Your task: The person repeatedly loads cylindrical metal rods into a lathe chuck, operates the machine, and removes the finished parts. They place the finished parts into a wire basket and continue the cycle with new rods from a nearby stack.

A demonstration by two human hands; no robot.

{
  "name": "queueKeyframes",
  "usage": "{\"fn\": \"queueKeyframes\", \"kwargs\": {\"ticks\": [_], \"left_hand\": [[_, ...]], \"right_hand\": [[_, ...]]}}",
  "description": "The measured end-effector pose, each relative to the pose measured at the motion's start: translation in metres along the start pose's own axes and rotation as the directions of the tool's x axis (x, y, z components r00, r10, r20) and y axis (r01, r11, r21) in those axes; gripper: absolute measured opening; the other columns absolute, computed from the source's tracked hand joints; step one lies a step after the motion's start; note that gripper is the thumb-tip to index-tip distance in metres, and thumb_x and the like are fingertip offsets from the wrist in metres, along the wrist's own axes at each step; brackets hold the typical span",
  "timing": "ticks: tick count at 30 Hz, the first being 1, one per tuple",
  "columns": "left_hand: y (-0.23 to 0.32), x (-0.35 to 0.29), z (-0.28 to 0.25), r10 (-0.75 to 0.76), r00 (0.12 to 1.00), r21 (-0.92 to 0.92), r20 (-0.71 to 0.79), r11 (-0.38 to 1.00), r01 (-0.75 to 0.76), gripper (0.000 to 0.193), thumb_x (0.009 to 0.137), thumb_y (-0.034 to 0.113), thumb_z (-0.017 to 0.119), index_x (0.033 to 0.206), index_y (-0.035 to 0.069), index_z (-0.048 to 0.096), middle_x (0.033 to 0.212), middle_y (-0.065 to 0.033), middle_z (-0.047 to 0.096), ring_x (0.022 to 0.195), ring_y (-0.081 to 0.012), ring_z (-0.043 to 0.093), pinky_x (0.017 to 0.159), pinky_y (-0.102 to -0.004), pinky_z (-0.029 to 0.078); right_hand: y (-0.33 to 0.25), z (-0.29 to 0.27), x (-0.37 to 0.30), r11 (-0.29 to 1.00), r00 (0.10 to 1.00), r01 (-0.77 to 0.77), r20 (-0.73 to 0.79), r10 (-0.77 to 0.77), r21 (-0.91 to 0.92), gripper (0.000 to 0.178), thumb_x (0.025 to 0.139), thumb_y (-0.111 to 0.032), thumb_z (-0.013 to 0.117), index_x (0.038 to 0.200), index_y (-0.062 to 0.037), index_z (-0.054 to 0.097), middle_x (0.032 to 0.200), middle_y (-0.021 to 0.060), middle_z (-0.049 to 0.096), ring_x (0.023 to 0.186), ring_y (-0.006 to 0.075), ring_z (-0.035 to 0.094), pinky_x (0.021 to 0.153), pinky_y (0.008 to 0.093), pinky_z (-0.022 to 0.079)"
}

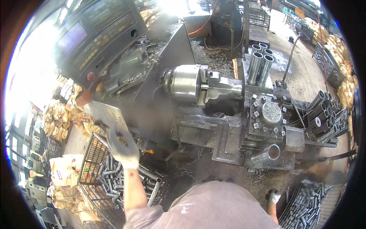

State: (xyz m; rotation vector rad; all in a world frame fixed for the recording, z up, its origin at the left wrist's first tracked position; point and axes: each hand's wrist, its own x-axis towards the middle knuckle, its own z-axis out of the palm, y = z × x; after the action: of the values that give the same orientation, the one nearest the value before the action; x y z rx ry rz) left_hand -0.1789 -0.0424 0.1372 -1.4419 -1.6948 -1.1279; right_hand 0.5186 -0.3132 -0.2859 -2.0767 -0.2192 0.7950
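Note:
My left hand (pixel 124 147), in a pale glove, is raised over the left basket, next to a flat metal plate (pixel 108 114) below the control panel. Its fingers look stretched and apart, though blurred; I see nothing held. My right hand (pixel 273 196), gloved with dark stains, hangs low beside the right basket, its fingers too small to read. Ahead is a lathe with a shiny chuck (pixel 186 84) facing a bright stepped metal part (pixel 225 89). A bolted tool post (pixel 271 112) stands right of it. One steel tube (pixel 267 153) lies on the tool post's near side.
Several tubes (pixel 255 66) stand upright behind the tool post; more (pixel 324 114) are stacked at right. Short tubes fill the left wire basket (pixel 89 168) and right basket (pixel 333 198). The control panel (pixel 95 38) leans in at upper left. Sacks (pixel 65 173) line the left.

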Motion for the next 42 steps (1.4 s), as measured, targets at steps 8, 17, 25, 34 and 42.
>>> {"fn": "queueKeyframes", "kwargs": {"ticks": [8, 17, 25, 34, 42], "left_hand": [[-0.016, 0.256, 0.126, -0.214, 0.672, 0.500, 0.709, 0.825, -0.265, 0.064, 0.108, 0.053, 0.041, 0.143, 0.004, 0.062, 0.161, -0.0273, 0.046, 0.135, -0.0464, 0.058, 0.115, -0.0501, 0.047], [0.045, 0.155, 0.095, 0.386, 0.913, -0.125, -0.132, 0.907, -0.402, 0.042, 0.109, 0.030, 0.056, 0.134, -0.004, 0.063, 0.147, -0.0247, 0.058, 0.122, -0.0412, 0.065, 0.102, -0.0488, 0.055], [0.270, -0.134, -0.004, 0.932, 0.128, -0.935, 0.340, 0.321, 0.149, 0.032, 0.086, 0.012, 0.078, 0.118, 0.010, 0.075, 0.103, -0.0120, 0.078, 0.090, -0.0346, 0.076, 0.077, -0.0426, 0.061], [0.396, -0.322, -0.053, 0.774, -0.225, -0.731, 0.592, 0.633, 0.254, 0.030, 0.094, 0.018, 0.076, 0.120, 0.002, 0.075, 0.100, -0.0188, 0.078, 0.083, -0.0337, 0.078, 0.075, -0.0406, 0.061], [0.563, -0.476, -0.061, 0.735, -0.479, -0.792, 0.480, 0.598, 0.123, 0.041, 0.094, 0.017, 0.075, 0.131, 0.002, 0.068, 0.112, -0.0203, 0.077, 0.097, -0.0323, 0.077, 0.085, -0.0419, 0.060]], "right_hand": [[0.078, 0.004, -0.050, 0.952, 0.882, -0.283, 0.359, 0.306, -0.116, 0.015, 0.097, -0.010, 0.062, 0.099, 0.0022, 0.072, 0.077, 0.0145, 0.071, 0.055, 0.0297, 0.069, 0.046, 0.0443, 0.055], [0.132, -0.074, -0.121, 0.619, 0.877, 0.405, 0.478, -0.054, -0.673, 0.016, 0.090, -0.015, 0.067, 0.093, -0.0082, 0.081, 0.091, 0.0138, 0.080, 0.080, 0.0347, 0.079, 0.066, 0.0485, 0.061], [0.201, -0.116, -0.132, 0.014, 0.823, 0.568, 0.567, -0.021, -0.823, 0.017, 0.083, -0.020, 0.071, 0.094, -0.0138, 0.082, 0.104, 0.0153, 0.080, 0.092, 0.0313, 0.078, 0.078, 0.0467, 0.061], [0.182, -0.126, -0.084, 0.797, 0.949, 0.092, 0.294, 0.111, -0.597, 0.031, 0.093, -0.033, 0.061, 0.099, -0.0095, 0.080, 0.107, 0.0189, 0.078, 0.096, 0.0396, 0.074, 0.086, 0.0481, 0.058], [0.352, -0.185, -0.059, 0.827, 0.884, -0.441, -0.009, 0.467, -0.348, 0.031, 0.092, -0.027, 0.058, 0.096, -0.0077, 0.082, 0.098, 0.0187, 0.079, 0.097, 0.0374, 0.077, 0.085, 0.0478, 0.060]]}}
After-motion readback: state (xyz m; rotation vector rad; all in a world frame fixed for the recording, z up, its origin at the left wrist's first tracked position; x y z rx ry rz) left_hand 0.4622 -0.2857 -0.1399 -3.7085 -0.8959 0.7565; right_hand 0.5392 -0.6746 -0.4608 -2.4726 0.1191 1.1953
